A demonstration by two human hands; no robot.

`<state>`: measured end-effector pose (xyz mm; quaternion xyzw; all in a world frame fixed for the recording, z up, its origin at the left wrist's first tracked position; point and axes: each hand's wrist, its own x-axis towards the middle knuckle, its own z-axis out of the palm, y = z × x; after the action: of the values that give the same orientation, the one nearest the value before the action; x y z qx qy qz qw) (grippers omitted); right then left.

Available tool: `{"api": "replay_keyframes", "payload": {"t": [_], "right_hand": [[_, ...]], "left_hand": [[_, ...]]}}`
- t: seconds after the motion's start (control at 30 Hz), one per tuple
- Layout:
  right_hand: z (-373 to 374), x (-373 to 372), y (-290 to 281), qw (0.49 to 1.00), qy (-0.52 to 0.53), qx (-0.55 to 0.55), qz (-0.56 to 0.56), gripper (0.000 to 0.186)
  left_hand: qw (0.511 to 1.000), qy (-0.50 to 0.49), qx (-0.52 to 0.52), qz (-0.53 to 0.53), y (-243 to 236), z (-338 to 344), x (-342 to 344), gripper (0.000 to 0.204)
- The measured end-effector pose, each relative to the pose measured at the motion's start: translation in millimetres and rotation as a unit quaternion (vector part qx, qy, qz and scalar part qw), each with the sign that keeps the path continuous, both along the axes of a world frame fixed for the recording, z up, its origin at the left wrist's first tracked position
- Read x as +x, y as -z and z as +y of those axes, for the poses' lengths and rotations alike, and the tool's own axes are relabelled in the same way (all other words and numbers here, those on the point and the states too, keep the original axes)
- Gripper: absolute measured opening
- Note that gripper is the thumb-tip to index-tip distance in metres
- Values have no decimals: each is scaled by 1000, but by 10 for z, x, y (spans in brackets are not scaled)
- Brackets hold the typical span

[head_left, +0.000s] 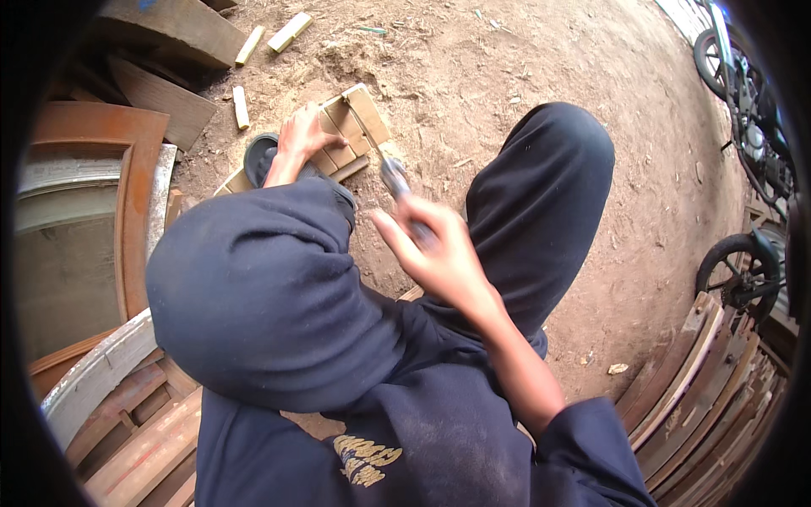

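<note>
A handsaw is in my right hand [443,249], its fingers closed round the handle; both are smeared by motion. The saw's thin blade [378,150] runs away from me, edge-on, along a pale slatted wooden piece [365,114] on the ground. My left hand [302,135] grips that wooden piece left of the blade, with the thumb spread over its top; the other fingertips are partly hidden. Close to this hand, my left foot in a dark shoe [262,156] rests at the wood's near left part.
Short wood offcuts [290,32] lie on the dirt ground beyond. A brown wooden frame with a pane [139,220] leans at the left. Stacked planks [688,372] fill the lower right, and more timber [152,439] the lower left. Motorcycles [748,127] stand at the far right.
</note>
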<state>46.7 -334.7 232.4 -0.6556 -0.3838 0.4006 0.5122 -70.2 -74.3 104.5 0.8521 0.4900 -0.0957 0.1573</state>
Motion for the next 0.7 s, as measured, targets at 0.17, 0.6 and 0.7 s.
{"api": "replay_keyframes", "payload": {"t": [0.17, 0.6, 0.7], "right_hand": [[-317, 98, -173, 998, 12, -16, 65, 33], [62, -17, -85, 1000, 10, -23, 2, 33], [330, -56, 40, 999, -8, -14, 38, 29]], "left_hand": [[998, 37, 8, -57, 206, 8, 186, 81], [1000, 13, 3, -24, 75, 93, 51, 83], [1000, 20, 11, -20, 114, 110, -21, 83]]}}
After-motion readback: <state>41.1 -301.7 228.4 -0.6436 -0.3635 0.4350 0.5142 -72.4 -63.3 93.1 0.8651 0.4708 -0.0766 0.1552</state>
